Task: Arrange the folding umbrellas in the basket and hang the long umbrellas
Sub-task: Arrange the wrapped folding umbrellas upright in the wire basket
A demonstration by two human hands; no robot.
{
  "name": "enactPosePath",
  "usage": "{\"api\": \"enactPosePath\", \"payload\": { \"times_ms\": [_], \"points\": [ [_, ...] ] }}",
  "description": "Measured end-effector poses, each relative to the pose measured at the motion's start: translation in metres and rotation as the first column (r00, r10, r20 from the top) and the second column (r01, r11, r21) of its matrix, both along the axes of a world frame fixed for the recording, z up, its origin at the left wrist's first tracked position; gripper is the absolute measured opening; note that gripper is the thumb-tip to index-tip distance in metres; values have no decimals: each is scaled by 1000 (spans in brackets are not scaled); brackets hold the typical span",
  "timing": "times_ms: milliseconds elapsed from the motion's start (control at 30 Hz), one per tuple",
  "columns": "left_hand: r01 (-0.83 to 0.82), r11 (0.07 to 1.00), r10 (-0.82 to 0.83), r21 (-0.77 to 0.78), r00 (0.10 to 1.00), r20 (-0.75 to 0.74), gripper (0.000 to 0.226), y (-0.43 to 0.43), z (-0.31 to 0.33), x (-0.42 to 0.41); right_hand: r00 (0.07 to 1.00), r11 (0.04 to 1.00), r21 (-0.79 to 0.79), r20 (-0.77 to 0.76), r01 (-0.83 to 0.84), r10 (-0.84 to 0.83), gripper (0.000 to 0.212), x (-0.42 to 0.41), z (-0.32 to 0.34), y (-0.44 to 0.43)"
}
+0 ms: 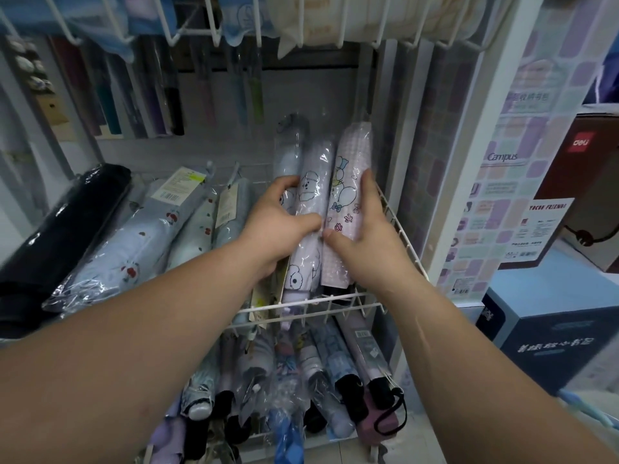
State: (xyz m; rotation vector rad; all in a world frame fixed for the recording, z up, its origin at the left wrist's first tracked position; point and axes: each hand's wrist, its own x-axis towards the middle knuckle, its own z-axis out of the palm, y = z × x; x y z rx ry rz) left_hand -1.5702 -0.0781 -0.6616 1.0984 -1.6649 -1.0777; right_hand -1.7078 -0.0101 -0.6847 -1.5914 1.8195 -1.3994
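A white wire basket (pixel 400 234) on a rack holds folding umbrellas in clear plastic sleeves. My left hand (pixel 278 229) grips a lilac umbrella with cartoon drawings (pixel 310 209), thumb over its front. My right hand (pixel 366 239) grips a pink checked umbrella with cartoon prints (pixel 348 175) at the basket's right side. A grey-blue umbrella (pixel 289 149) stands behind them. To the left lie a cherry-print umbrella (pixel 134 246), a black one (pixel 60 226) and two pale ones. Long umbrellas (pixel 160 95) hang at the back.
A lower wire basket (pixel 301 440) holds several more folding umbrellas. An upper wire shelf (pixel 214 31) with goods hangs overhead. At the right stand a white post (pixel 459 182), a notebook display (pixel 509 182) and boxes (pixel 562 343).
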Motion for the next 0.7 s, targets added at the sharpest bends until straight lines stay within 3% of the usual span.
{"api": "enactPosePath", "payload": {
  "times_ms": [100, 367, 500, 567, 633, 700],
  "points": [
    [-41, 999, 40, -7, 997, -62, 67, 2, 12, 1, 998, 998, -55, 46, -35, 38, 99, 3, 6, 2],
    [-145, 989, 144, -19, 988, -52, 64, 2, 51, 47, 972, 985, -106, 178, -134, 151, 95, 41, 45, -12],
    [-225, 971, 234, -80, 963, 133, 64, 3, 52, 93, 954, 977, -56, 211, -206, 214, 102, 77, 43, -32],
    [-192, 963, 258, -190, 864, 433, 75, 3, 50, 115, 966, 979, -4, 161, -204, 202, 102, 94, 38, -38],
    [-82, 942, 302, -327, 636, 711, 67, 4, 50, 128, 973, 979, 52, 135, -198, 189, 94, 107, 32, -39],
    [31, 894, 400, -447, 397, 826, 53, 7, 53, 135, 973, 976, 93, 137, -198, 184, 88, 114, 28, -41]
  ]
}}
